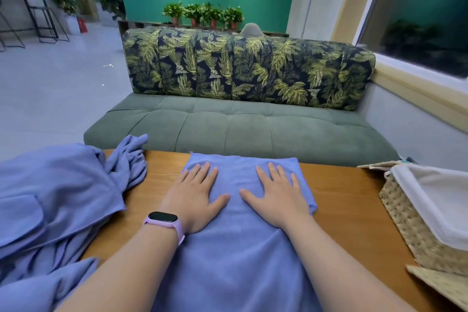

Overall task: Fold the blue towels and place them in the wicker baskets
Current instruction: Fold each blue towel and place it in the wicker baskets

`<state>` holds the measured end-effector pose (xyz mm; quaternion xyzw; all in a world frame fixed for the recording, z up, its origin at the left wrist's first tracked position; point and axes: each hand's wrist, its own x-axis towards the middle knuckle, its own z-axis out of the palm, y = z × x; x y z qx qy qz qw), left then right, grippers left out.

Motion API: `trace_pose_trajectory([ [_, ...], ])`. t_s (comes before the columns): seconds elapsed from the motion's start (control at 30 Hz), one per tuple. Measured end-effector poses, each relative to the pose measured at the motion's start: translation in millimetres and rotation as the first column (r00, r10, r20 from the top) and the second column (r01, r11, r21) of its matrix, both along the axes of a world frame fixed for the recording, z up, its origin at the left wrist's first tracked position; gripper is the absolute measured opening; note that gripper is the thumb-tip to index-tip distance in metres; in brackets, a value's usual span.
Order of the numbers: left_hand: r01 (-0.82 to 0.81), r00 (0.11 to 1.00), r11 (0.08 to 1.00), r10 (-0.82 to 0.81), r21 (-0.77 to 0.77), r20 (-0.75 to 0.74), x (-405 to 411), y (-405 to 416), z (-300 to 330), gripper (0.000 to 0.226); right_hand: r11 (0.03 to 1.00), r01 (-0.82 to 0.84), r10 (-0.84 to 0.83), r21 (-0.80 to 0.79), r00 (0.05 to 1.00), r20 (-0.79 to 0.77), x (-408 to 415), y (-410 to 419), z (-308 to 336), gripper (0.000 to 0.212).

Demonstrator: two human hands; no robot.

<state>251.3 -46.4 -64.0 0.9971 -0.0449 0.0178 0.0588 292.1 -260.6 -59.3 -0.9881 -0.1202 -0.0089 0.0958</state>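
Towel [235,256] (near end cut off)

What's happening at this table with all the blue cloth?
A person is folding blue towels. Both the left hand and right hand press flat on one towel spread on the wooden table. A heap of unfolded towels waits at the left, and a lined wicker basket stands at the right.

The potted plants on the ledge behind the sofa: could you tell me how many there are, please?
4 small potted plants in a row on the ledge: far left, centre-left, centre-right and far right. Foliage overlaps, so another may be hidden.
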Motion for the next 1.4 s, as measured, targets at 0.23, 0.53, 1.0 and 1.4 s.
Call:
trace_pose_trajectory([
  [0.23,0.156,0.918,0.988,-0.151,0.018,0.365,-10,-5,5,0.020,0.994,-0.057,0.018,0.092,0.925,0.379,-13,4,3,0.036],
  [0.53,0.117,0.897,0.984,-0.164,0.137,0.410,-25,-8,7,0.027,0.991,-0.072,0.024,0.111,0.924,0.381,-27,3,4,0.019],
  [1.0,-0.063,0.984,0.910,0.125,-0.409,0.127,-155,0,18,0.077,0.977,0.072,-0.045,0.201,0.990,-0.135,-171,-79,38,0.057],
  [1.4,-0.337,0.854,0.485,0.518,-0.807,-0.045,-262,-26,25,0.048,0.997,-0.028,0.037,-0.076,0.992,0.122,-287,-101,37,0.048],
])
